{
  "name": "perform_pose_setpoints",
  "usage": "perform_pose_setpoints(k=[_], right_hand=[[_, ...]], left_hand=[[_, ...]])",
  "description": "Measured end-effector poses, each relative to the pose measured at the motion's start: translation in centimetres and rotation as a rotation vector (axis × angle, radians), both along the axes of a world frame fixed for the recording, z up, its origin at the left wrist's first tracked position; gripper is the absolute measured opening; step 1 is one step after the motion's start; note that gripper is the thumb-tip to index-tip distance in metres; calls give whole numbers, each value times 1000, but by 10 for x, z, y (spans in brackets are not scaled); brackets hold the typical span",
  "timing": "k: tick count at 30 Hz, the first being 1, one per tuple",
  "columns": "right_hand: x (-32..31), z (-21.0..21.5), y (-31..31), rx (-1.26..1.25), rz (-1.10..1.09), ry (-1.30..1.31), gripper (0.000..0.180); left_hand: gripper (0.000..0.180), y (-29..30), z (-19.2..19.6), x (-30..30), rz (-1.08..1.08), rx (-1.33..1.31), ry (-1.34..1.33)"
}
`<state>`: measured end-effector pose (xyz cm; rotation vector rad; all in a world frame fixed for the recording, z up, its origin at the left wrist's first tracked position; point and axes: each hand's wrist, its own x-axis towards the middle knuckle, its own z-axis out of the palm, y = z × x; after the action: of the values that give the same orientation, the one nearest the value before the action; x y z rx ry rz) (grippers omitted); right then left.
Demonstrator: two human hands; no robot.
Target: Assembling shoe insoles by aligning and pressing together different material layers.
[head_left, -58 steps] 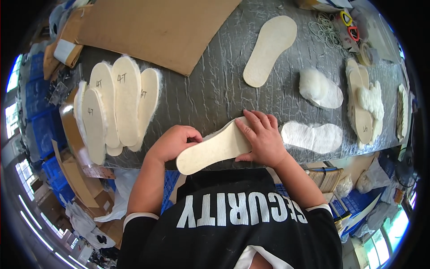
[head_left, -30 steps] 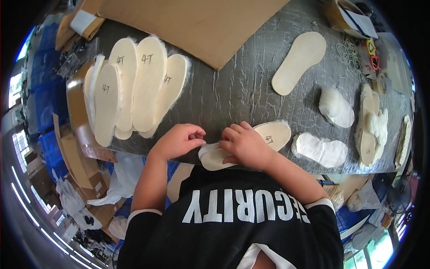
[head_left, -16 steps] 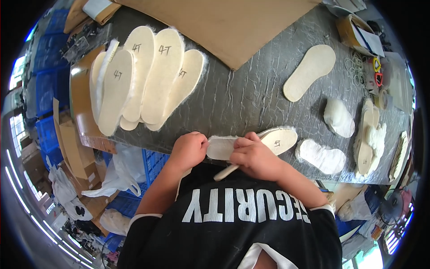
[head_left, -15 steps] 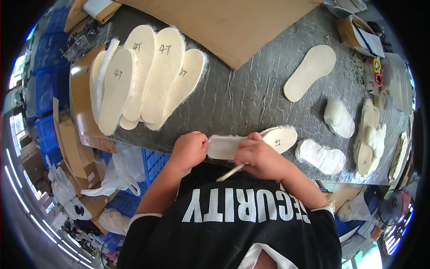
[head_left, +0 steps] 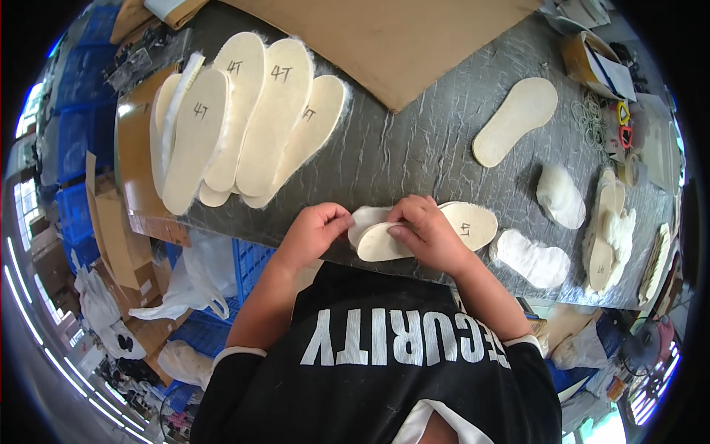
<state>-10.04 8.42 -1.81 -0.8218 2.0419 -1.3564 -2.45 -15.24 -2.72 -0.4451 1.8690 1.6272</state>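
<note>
At the table's near edge, my right hand (head_left: 430,235) is closed on a cream insole (head_left: 381,244), its thumb pressing on the top face. Under and behind that insole shows a white fleecy insole (head_left: 367,217). My left hand (head_left: 319,231) pinches at the left end of the white one, fingertips together. Another cream insole (head_left: 477,222) with a handwritten mark lies beneath my right hand and sticks out to its right. Where these pieces overlap is hidden by my right fingers.
Several marked fleece-backed insoles (head_left: 275,111) fan out at left. Brown cardboard (head_left: 384,44) covers the far middle. A single insole (head_left: 515,122), fluffy white pieces (head_left: 560,196), an insole stack (head_left: 605,237) and rubber bands (head_left: 593,122) lie at right. A blue crate (head_left: 251,270) stands below the table edge.
The cream insole in my right hand has swung from edge-on, pointing toward me, to lying over the white one. My left fingers have shifted slightly right along its end.
</note>
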Motion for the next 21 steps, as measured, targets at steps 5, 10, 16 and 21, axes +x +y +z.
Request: perform_pose_setpoints(k=[5,10,16,21], right_hand=[[-3,-4,4,-15,-36,-33,9],[-3,-5,5,-16,-70,-55,8],[0,-8,4,33,-137,-103,8],[-1,-16,2,-9,-352,-277,8]], left_hand=[[25,3,-10,12,408,412,-99],[24,14,-3,5,343,205,-172],[16,17,-8,0,275,126,-178],[12,18,-10,-5,258,190,-50]])
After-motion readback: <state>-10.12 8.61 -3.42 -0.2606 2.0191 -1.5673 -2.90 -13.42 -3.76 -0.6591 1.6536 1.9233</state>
